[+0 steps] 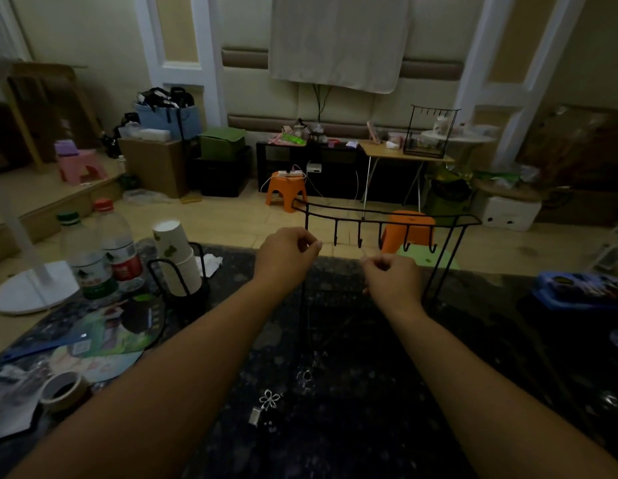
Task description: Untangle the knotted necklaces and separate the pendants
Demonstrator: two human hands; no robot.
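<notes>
Left hand (287, 254): fingertips pinched on a thin chain (309, 326), raised beside the rack (387, 216), likely to hang it on a hook. Right hand (390, 276): curled, pinching what seems the chain's other end; the strand is too fine to confirm. Pendants (267, 402): flower and tag, on the dark table (369, 426), near, between the forearms, close together. Bottles (103, 250), cup stack (176, 257): left.
</notes>
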